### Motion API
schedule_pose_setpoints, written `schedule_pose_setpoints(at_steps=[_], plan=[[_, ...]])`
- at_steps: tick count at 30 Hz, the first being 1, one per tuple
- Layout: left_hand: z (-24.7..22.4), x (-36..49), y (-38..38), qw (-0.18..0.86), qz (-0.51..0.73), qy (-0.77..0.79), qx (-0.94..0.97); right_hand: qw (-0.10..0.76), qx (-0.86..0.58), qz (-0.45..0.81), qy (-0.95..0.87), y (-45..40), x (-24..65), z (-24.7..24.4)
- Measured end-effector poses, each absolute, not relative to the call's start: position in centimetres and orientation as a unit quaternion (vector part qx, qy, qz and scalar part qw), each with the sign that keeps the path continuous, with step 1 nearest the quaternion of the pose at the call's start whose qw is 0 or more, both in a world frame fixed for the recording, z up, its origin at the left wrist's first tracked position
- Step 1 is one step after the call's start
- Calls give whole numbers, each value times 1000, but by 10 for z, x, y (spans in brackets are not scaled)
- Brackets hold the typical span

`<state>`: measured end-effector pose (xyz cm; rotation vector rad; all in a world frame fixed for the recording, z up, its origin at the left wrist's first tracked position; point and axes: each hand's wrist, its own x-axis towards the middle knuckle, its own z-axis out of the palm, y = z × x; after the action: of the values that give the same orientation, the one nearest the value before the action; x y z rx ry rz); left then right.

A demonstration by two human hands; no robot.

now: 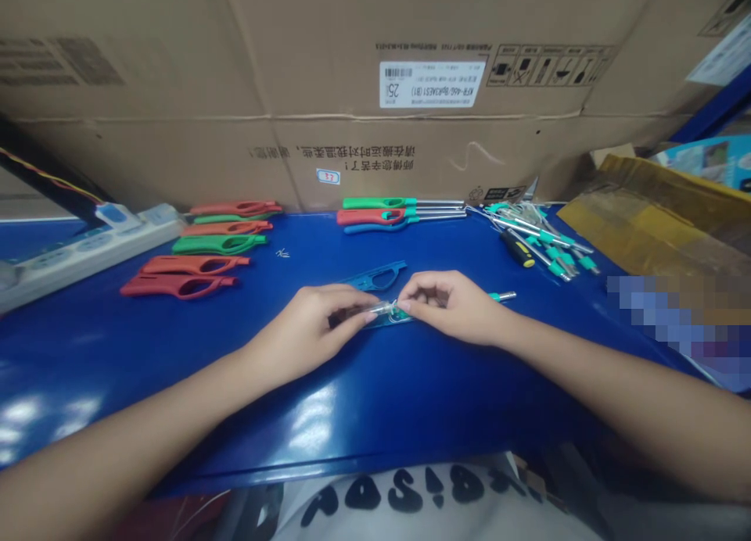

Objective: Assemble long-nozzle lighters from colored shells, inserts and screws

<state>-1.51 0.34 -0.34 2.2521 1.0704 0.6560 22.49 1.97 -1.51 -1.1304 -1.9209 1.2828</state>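
Observation:
My left hand (328, 318) pinches the clear, shiny end of a lighter's inner part (384, 309), low over the blue table. Close beside it, the fingertips of my right hand (454, 306) are closed on the same part, near its thin wires and green piece. A metal lighter tube (508, 296) with a green collar sticks out beyond my right hand. Under the fingers lies a blue half shell, mostly hidden. Just behind my hands rests another blue lighter shell half (381, 277) with a trigger opening.
Red and green lighter shells (203, 245) lie at left, near a white power strip (99, 248). Assembled lighters (399, 214) lie at the back. Metal tubes with green collars (545, 240) and a black-yellow screwdriver (517, 249) are piled at right. Small screws (282, 253) lie on the table (264, 416).

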Motion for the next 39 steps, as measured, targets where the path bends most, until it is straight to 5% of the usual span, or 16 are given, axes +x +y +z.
schedule_pose_setpoints(at_steps=[39], plan=[[-6,-16,8,209,258,356,874,302,-431,466,-712,18,220,-17]])
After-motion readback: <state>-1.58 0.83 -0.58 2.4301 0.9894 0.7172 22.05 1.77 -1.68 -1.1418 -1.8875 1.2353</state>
